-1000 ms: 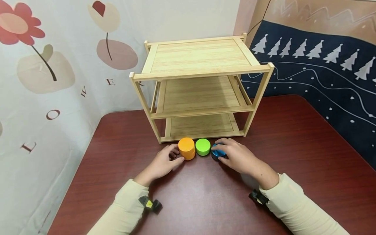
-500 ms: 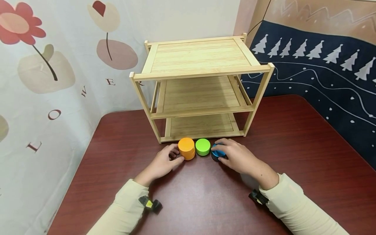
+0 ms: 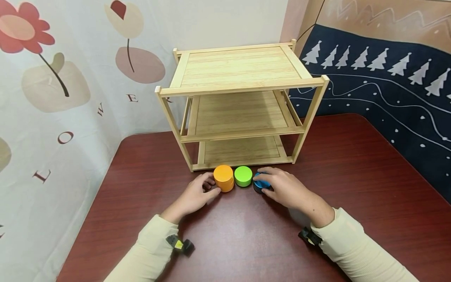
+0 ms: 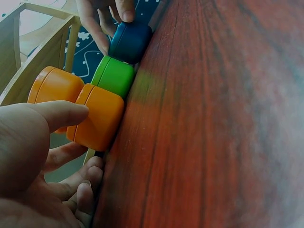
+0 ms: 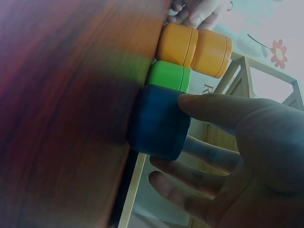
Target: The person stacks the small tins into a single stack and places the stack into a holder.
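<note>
Two orange round lidded jars stand stacked on the table, the upper orange jar (image 3: 223,173) on the lower orange jar (image 4: 102,118). My left hand (image 3: 193,196) holds the lower one at its side between thumb and fingers. Beside the stack stands a single green jar (image 3: 243,176), which neither hand touches. To the right of it is a blue jar (image 5: 159,121), partly hidden in the head view by my right hand (image 3: 287,187). That hand grips the blue jar, thumb on the near side and fingers on the far side. All the jars rest upright in a row.
A three-tier wooden shelf (image 3: 241,131) stands right behind the jars, its front feet on the dark red table (image 3: 243,239). A flower-print cloth (image 3: 81,156) hangs at the left and a dark tree-print cloth (image 3: 387,90) at the right.
</note>
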The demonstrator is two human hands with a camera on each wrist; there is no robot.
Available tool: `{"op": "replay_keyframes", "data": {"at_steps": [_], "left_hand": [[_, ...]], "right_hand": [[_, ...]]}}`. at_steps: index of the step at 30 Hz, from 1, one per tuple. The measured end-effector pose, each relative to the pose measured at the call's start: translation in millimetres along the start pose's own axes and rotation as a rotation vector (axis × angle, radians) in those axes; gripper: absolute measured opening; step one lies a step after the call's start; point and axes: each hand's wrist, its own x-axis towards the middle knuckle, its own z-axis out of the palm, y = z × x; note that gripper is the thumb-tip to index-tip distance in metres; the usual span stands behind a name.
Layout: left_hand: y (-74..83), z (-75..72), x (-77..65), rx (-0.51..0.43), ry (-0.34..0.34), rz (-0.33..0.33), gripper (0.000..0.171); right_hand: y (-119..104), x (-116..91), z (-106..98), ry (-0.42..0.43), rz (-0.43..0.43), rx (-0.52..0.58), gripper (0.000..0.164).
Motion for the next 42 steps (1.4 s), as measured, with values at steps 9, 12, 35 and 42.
{"op": "replay_keyframes", "data": {"at_steps": [9,12,35,42], "left_hand": [[-0.3,-0.1,-0.5,-0.001,-0.002,-0.009,0.046],[-0.6,-0.2,-0.6,0.003,-0.002,-0.010,0.045],[-0.7,0.3,0.0,0.006,0.001,0.005,0.045],[-0.8,0.4,-0.6,0.007,0.003,0.003,0.043]], "right_hand": [[-0.7,0.0,0.9,0.001,0.003,0.003,0.036],[-0.8,-0.1,1.2,0.001,-0.001,0.006,0.036],[-1.5,-0.5,0.9,-0.008,0.003,0.007,0.039],[-1.4,-1.0,1.5,-0.007,-0.004,-0.003,0.039]]}}
